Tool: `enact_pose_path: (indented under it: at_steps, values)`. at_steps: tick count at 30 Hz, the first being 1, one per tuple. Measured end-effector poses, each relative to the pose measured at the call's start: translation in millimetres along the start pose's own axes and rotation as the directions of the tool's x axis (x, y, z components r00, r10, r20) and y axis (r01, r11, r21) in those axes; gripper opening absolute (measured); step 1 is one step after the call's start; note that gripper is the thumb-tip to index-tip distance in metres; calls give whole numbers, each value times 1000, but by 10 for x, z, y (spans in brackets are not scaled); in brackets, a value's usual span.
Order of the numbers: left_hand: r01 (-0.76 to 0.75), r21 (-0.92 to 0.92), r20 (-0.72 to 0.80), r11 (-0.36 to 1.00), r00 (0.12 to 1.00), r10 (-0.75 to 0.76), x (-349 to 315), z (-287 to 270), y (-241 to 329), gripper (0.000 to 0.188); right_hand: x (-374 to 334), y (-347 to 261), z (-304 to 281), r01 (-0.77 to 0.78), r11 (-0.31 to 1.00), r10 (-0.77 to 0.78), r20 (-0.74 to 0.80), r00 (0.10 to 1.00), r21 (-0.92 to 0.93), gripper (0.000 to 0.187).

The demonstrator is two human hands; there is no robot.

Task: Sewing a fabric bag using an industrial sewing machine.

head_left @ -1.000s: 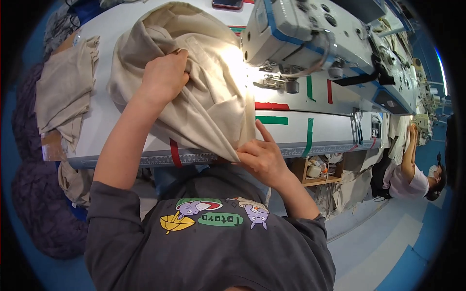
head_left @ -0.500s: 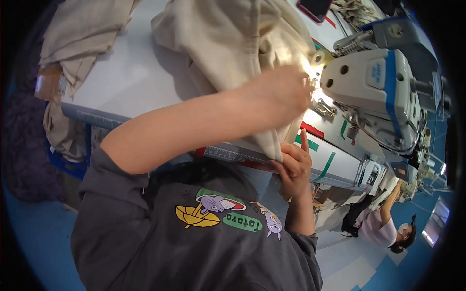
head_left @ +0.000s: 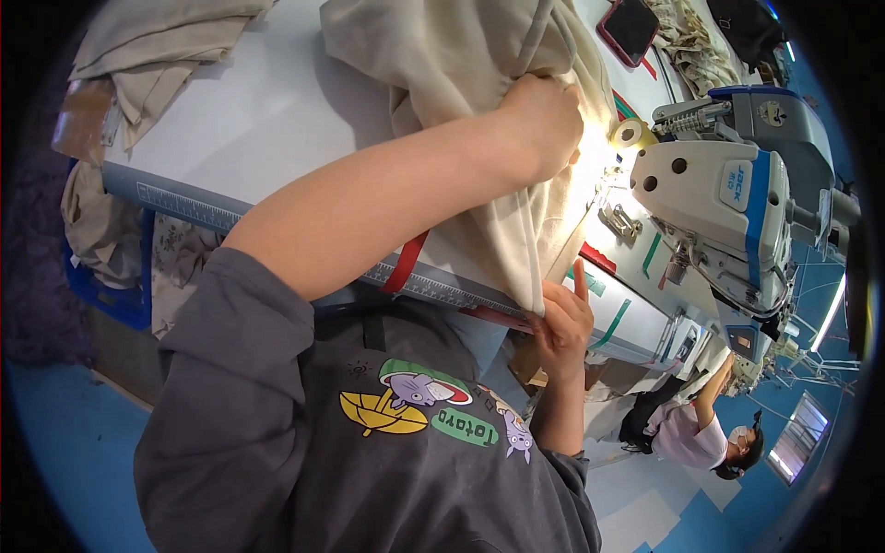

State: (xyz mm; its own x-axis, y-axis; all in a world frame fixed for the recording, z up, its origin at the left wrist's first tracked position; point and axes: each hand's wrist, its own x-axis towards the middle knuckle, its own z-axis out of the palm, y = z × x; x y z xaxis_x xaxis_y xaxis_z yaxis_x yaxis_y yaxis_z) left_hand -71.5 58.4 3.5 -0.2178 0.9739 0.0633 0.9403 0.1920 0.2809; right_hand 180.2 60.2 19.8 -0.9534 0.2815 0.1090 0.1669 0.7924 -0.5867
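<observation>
Beige fabric (head_left: 438,64), a partly sewn garment piece with a raised seam, drapes over the white table toward the sewing machine (head_left: 705,184). My left hand (head_left: 544,129) is closed on the cloth, to the left of the lit needle area, its knuckles up and its fingertips hidden. Nearer the table's front edge, my right hand (head_left: 562,323) pinches the cloth's lower corner between thumb and fingers, with the index finger pointing out. The metal presser foot (head_left: 619,221) shows to the right of the fabric, under bright light.
Folded beige cloth (head_left: 171,46) lies at the far left. A blue crate (head_left: 115,300) holding cloth stands below. A ruler strip (head_left: 189,207) runs along the table's front edge. A phone (head_left: 630,32) and a yellowish tape roll (head_left: 631,135) lie beyond. Another person (head_left: 701,433) works at right.
My left hand has drawn back leftward from the needle area, still gripping the cloth. My right hand keeps its pinch on the corner. The view has shifted slightly.
</observation>
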Motion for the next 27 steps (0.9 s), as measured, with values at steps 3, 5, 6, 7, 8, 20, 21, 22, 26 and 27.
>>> enact_pose_path:
  at_steps: [3,5,6,7,8,20,21,22,26,27]
  values:
    - [-20,-43,-94,999,995,16,-125,98,18,27,-35,20,17,-35,999,35,-4,999,14,15]
    - [-77,-8,-172,997,982,75,-125,165,34,26,-48,21,-3,-27,999,28,-14,1000,20,16]
    - [-128,32,-249,991,959,132,-116,198,41,26,-51,18,-4,-33,999,34,-17,999,20,16]
    - [-140,32,-248,990,958,143,-123,177,46,26,-47,26,-4,-26,999,26,-13,1000,24,17]
    - [-265,-51,-201,963,947,250,-154,157,41,29,-45,33,-7,-19,999,19,-9,1000,28,18]
    - [-232,-185,-207,955,959,193,-91,281,-32,52,51,138,-71,-24,999,24,-10,1000,36,20]
    - [-231,-202,-212,952,959,188,-76,280,-34,51,53,151,-71,-20,999,20,-10,1000,48,20]
    - [-233,-201,-211,952,959,190,-64,282,-39,51,60,155,-64,-20,999,21,-12,1000,49,20]
    - [-216,-193,-226,957,959,171,-10,279,-51,50,109,184,-80,-12,998,13,-23,1000,57,23]
    - [-212,-192,-233,958,958,165,4,274,-52,50,121,194,-89,-24,998,25,-19,1000,55,23]
